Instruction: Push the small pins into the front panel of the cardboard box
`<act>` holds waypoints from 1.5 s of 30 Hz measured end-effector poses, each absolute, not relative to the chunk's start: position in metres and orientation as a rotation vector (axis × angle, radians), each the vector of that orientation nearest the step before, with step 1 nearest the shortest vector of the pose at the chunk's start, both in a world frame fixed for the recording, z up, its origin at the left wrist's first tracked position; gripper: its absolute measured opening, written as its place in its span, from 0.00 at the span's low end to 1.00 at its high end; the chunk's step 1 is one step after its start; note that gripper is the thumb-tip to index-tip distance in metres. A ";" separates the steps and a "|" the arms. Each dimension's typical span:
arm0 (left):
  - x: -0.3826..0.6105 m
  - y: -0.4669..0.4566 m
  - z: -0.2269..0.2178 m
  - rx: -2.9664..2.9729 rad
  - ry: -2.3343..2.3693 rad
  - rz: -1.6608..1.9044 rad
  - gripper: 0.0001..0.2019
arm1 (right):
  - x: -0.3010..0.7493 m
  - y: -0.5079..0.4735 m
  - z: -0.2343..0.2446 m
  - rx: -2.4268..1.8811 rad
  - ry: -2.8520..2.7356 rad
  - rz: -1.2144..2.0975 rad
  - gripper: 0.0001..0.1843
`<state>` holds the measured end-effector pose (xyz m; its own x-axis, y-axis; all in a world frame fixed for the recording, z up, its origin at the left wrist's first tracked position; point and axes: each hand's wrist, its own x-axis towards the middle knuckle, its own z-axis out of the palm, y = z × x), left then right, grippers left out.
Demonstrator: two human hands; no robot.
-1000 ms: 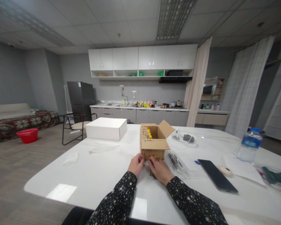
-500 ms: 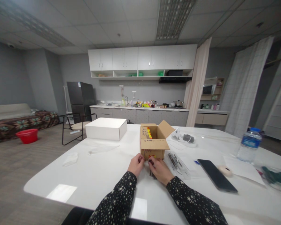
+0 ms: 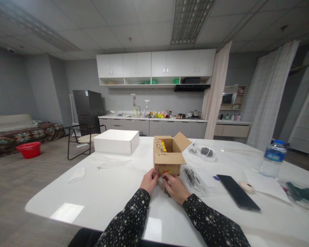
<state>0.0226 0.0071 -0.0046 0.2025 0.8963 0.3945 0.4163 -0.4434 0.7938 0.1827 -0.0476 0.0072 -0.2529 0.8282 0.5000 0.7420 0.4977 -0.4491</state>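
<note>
An open brown cardboard box [image 3: 168, 158] with yellow and red print inside stands on the white table [image 3: 110, 192], its near flap folded outward. Just in front of it my left hand [image 3: 149, 180] and my right hand [image 3: 173, 187] are close together, both with curled, pinching fingers. Something small and dark sits between the fingertips and under the right hand; I cannot make out what it is. A clear packet of small dark parts [image 3: 194, 177] lies right beside my right hand.
A closed white box [image 3: 116, 141] sits at the far left of the table. A black phone [image 3: 238, 196], a tape roll [image 3: 245, 187], a water bottle [image 3: 273, 162], papers and a plastic-wrapped item [image 3: 204, 152] lie to the right. A chair [image 3: 81, 139] stands beyond the table.
My hands have barely shifted; the right fingertips have pinched in slightly toward the left. The view has drifted a little.
</note>
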 end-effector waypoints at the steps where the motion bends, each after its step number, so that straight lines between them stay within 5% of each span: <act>1: 0.023 0.007 -0.004 1.955 1.220 1.185 0.08 | 0.183 -0.048 0.007 -1.287 -2.034 0.168 0.08; 31: 0.020 0.010 -0.007 1.978 1.209 1.177 0.10 | 0.174 -0.063 0.021 -0.867 -1.901 -0.064 0.11; 45: 0.021 0.015 -0.012 1.997 1.224 1.172 0.09 | 0.170 -0.070 0.087 -0.862 -1.623 -0.024 0.06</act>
